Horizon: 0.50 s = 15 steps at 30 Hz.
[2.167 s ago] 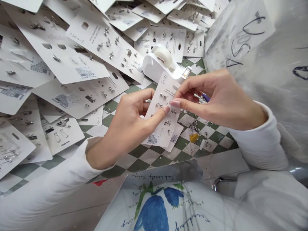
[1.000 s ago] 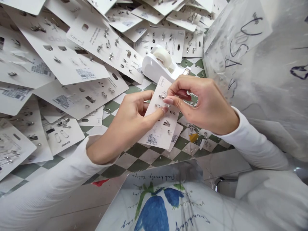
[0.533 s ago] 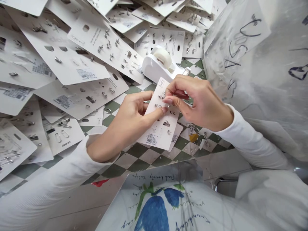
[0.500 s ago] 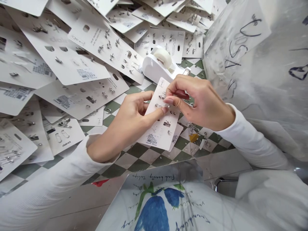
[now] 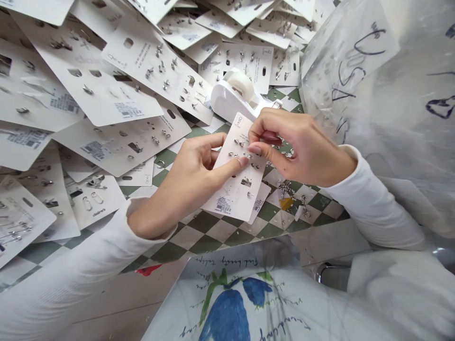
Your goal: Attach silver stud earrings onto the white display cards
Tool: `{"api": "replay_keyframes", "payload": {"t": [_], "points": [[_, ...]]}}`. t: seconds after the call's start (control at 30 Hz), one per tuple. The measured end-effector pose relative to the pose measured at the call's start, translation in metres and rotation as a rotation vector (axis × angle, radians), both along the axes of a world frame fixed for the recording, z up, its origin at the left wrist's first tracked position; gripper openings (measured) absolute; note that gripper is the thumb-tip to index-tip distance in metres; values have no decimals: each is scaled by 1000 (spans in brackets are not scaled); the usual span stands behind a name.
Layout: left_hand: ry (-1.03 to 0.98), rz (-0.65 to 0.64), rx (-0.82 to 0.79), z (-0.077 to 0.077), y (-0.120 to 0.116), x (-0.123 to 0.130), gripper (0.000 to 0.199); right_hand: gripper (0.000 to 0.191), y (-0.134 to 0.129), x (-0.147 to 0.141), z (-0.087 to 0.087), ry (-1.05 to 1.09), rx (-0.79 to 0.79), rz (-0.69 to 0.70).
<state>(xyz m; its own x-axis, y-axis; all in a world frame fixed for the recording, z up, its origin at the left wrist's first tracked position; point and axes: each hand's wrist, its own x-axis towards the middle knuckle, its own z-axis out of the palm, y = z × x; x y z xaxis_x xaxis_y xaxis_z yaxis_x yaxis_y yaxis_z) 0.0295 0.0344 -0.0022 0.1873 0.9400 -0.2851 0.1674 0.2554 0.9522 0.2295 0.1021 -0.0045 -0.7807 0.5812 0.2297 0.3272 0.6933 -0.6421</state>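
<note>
Change noted: the right hand (image 5: 302,147) has eased slightly outward, its thumb tip nearer the right edge of the white card (image 5: 231,187). The left hand (image 5: 188,177) and the card have barely shifted. Reading: the left seems to do the steadying while the right does the fine handling at the card's face; more of the small earrings (image 5: 239,142) now show between the two thumbs.

Position: card held at a slant between the hands, in front of the tape dispenser (image 5: 227,97). Left fingers clamped on it, thumb across its face, the others mostly hidden behind the left edge. Right thumb and forefinger tips are close together over the upper right of the card; cannot tell whether they touch or pinch a small piece. A shiny stud (image 5: 250,156) lies just beside the left thumb tip.

Surroundings: second card (image 5: 260,198) partly beneath the held one; loose metal bits (image 5: 286,187) and a yellow piece (image 5: 286,203) on the checkered tablecloth (image 5: 222,231), to the right.
</note>
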Motion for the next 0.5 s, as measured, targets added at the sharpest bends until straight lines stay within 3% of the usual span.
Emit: {"api": "replay_keyframes", "payload": {"t": [0.2,0.5], "points": [[39,3,30,0,-1,-1,9,17,-2,1,0,-7,46,-25],[-10,4,-61,3,0,3,8,19,-3,2,9,17,-81,-109]]}}
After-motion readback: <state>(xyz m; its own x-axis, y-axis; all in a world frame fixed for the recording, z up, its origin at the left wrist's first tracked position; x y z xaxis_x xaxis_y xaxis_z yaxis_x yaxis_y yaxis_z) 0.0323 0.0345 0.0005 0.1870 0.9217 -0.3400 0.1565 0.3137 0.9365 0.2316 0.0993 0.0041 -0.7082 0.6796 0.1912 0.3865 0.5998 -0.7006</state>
